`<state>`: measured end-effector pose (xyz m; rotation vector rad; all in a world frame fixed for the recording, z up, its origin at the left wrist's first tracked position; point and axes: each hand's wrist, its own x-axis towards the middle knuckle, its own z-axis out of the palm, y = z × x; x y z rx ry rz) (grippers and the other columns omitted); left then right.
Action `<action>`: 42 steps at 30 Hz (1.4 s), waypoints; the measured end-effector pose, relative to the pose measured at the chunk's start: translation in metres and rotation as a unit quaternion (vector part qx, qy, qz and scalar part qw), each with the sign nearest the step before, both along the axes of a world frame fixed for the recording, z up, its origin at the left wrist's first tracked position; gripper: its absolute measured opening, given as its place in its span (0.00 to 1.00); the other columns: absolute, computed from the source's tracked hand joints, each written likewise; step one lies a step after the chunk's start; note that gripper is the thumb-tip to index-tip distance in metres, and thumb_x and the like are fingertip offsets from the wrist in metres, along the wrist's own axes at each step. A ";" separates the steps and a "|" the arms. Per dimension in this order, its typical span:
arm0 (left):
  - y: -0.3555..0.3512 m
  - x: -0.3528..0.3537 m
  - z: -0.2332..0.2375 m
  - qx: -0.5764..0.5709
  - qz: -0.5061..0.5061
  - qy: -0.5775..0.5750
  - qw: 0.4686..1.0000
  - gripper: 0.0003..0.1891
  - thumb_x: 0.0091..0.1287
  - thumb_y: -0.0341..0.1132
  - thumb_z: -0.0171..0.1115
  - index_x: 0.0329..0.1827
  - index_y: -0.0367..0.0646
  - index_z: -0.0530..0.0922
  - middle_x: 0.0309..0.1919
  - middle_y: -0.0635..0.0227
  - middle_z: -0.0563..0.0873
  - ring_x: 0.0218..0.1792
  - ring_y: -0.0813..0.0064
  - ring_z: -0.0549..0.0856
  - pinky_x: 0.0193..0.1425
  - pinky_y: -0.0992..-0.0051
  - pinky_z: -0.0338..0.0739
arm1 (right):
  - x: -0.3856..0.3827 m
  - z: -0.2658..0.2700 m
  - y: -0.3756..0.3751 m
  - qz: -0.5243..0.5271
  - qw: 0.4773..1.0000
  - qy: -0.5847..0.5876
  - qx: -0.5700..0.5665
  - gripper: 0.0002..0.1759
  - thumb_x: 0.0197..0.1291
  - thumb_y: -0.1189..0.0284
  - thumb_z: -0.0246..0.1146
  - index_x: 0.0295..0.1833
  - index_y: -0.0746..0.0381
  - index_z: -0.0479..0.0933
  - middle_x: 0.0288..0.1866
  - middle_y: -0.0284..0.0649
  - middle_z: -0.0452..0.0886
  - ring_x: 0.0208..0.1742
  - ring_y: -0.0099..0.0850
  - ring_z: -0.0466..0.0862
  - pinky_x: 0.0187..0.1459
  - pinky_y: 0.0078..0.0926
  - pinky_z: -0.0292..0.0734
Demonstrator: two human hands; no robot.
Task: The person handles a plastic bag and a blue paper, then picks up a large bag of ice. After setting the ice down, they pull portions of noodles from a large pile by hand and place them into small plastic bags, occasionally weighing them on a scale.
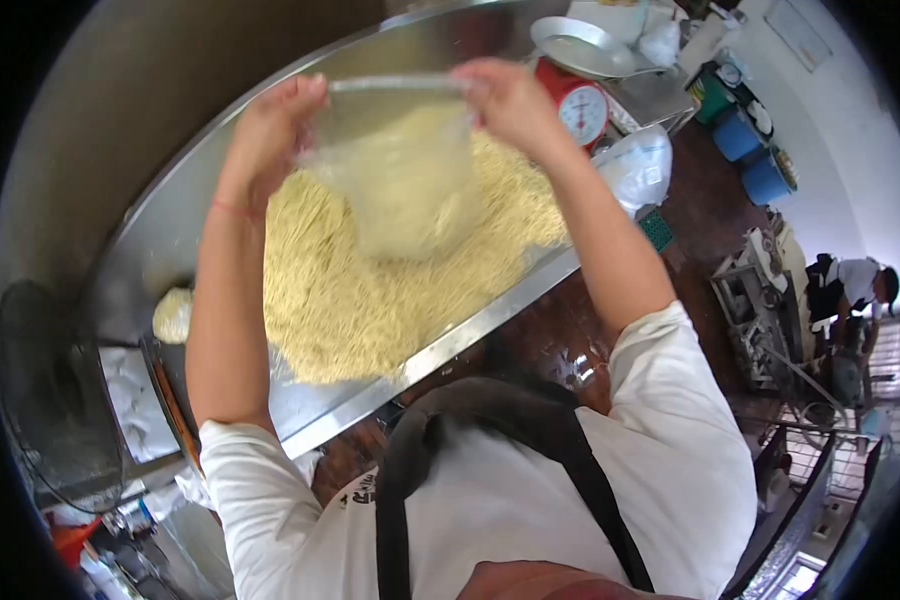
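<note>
A clear plastic bag with pale yellow noodles inside hangs between my hands, its top edge stretched straight. My left hand pinches the left corner of that edge, and my right hand grips the right corner. Motion blurs the bag's contents. Beneath and around it, a wide heap of yellow noodles covers much of the metal table. A small filled bag lies on the table beyond my left forearm.
A red dial scale with a metal pan stands right of my right hand. Plastic bags lie beside it. Blue buckets and machinery are farther right. Another person bends over at the far right.
</note>
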<state>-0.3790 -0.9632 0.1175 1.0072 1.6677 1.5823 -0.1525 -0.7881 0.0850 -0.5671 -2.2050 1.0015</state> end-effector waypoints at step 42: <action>0.429 0.182 -0.029 0.002 0.015 0.193 0.981 0.40 0.62 0.48 0.73 0.67 0.25 0.68 0.40 0.54 0.85 0.25 0.73 0.84 0.25 0.74 0.83 | 0.344 -0.175 0.098 -0.094 0.964 0.009 -0.250 0.15 0.70 0.81 0.55 0.59 0.65 0.78 0.40 0.37 0.85 0.43 0.23 0.84 0.50 0.22 0.78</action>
